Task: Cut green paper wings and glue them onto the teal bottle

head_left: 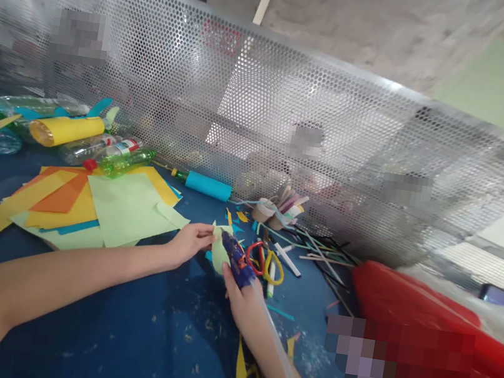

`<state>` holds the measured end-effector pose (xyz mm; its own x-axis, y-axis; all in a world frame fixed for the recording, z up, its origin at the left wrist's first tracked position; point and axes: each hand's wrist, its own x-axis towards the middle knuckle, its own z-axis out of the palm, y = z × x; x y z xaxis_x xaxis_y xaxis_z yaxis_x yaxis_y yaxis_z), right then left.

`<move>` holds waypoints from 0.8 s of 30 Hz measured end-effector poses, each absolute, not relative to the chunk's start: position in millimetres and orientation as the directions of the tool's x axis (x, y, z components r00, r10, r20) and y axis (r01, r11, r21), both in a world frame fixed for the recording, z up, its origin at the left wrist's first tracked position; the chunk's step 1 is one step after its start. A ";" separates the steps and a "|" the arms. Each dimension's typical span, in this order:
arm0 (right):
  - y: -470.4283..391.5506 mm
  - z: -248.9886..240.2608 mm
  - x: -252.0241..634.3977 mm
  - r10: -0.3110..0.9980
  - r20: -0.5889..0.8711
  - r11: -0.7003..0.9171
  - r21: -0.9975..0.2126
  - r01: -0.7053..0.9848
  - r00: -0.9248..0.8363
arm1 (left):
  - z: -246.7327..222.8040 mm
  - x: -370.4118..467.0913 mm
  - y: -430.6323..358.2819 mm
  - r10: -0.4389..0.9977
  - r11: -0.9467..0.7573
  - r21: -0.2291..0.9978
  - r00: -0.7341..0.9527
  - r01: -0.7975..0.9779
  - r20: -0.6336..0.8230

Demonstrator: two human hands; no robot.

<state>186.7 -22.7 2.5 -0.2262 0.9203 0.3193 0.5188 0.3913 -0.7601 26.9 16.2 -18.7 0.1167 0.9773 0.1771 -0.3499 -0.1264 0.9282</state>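
Out over the blue table, my left hand (191,244) pinches the edge of a small pale green paper piece (220,255) with a curved outline. My right hand (242,298) is wrapped round a dark blue glue gun (236,259), its nozzle end close against the paper. A long clear glue stick (278,344) runs back from the gun along my forearm. Beyond the gun lie red-handled scissors (255,258) and yellow-handled scissors (275,268). Whether glue is on the paper cannot be made out.
Coloured paper sheets (121,207) are piled at the left, with several plastic bottles (126,161) behind. A blue-wrapped bottle (208,185) lies by the perforated metal screen (163,87). Cups of sticks (279,215) stand at the back. Red plastic (424,303) fills the right side.
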 end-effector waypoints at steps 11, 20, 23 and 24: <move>-13.0 -4.5 192.3 0.979 0.197 0.202 -0.869 0.451 -0.058 | -22.3 26.5 17.9 0.992 -0.083 0.918 0.053 -0.388 0.112; -0.4 0.1 203.6 0.973 -0.046 -0.048 -0.999 0.005 0.227 | -16.3 25.2 13.8 0.991 -0.087 0.935 0.068 -0.344 0.118; 2.8 2.7 205.7 0.944 -0.269 -0.234 -0.954 -0.186 0.192 | -15.0 25.2 12.8 0.991 -0.082 0.945 0.074 -0.317 0.111; 3.5 3.3 205.6 0.932 -0.308 -0.254 -0.931 -0.261 0.190 | -14.5 25.2 12.5 0.992 -0.081 0.946 0.069 -0.313 0.108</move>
